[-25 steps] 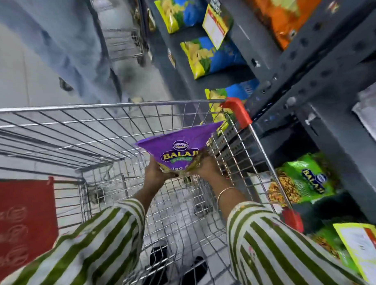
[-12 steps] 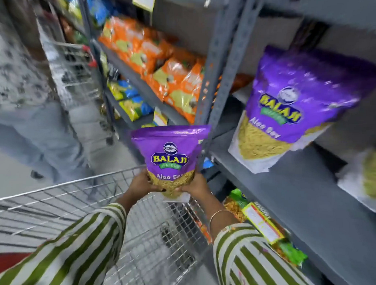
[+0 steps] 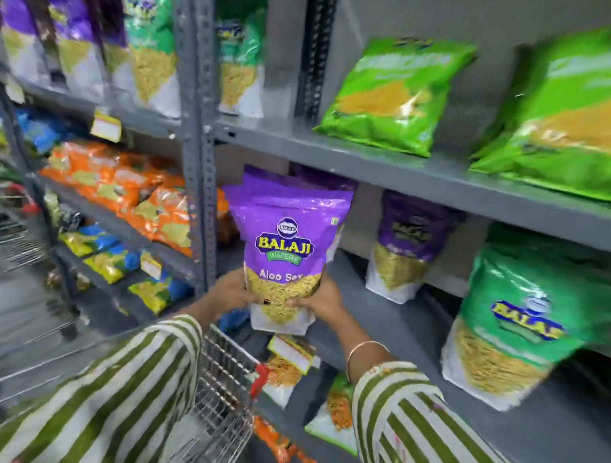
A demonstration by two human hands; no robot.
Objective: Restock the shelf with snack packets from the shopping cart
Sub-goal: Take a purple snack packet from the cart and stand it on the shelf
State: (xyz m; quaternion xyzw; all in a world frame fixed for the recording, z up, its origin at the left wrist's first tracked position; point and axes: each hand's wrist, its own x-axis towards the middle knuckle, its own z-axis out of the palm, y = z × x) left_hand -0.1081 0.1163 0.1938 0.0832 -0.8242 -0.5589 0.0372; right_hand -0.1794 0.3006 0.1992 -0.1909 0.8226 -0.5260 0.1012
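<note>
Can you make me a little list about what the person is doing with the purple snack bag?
held: purple Aloo Sev packet, upright
left hand: grips its lower left
right hand: grips its lower right
where: at the front edge of the grey shelf
neighbours: another purple packet behind, green packet to the right
cart: below the arms

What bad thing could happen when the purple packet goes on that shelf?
1. The purple packet is gripped only near its bottom by the left hand and right hand, so its tall top might flop over or it could slip.
2. Another purple packet stands upright further along the grey shelf; a bump might topple it.
3. The packet hangs at the shelf's front edge, above the cart; set too near the edge, it may fall back down.
</note>
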